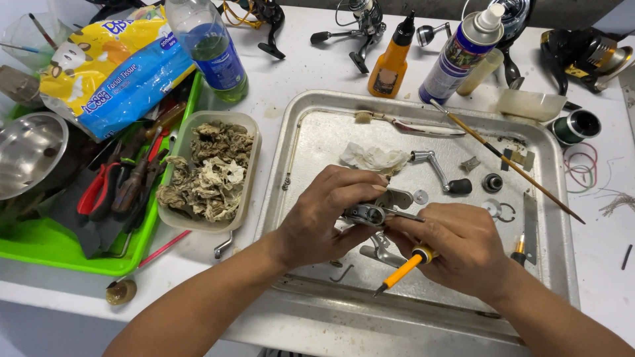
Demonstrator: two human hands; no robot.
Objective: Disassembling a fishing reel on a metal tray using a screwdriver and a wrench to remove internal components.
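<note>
At the far left a steel bowl (pixel 26 151) is cut off by the frame edge, beside a green plastic tray (pixel 59 248) of red-handled pliers (pixel 98 190) whose jaws are buried under other tools. A soft tissue pack (pixel 112 66) overlaps the tray's top. Next stands a beige tub (pixel 248 192) heaped with grimy, crumpled wipes (pixel 208 172).

Over the dented metal baking tray (pixel 304 132) on the white tabletop (pixel 311 69), the left hand (pixel 324 215) curls palm-down, fingers pinching a small grey fishing-reel body (pixel 372 211), mostly hidden by both hands. The right hand (pixel 463 248) meets it from the right, fingers closed on an orange-handled screwdriver (pixel 405 268) that points down-left, while its fingertips touch the reel.

Farther right lie a crank handle (pixel 440 173), a thin paintbrush (pixel 509 162) and small washers too tiny to make out.
</note>
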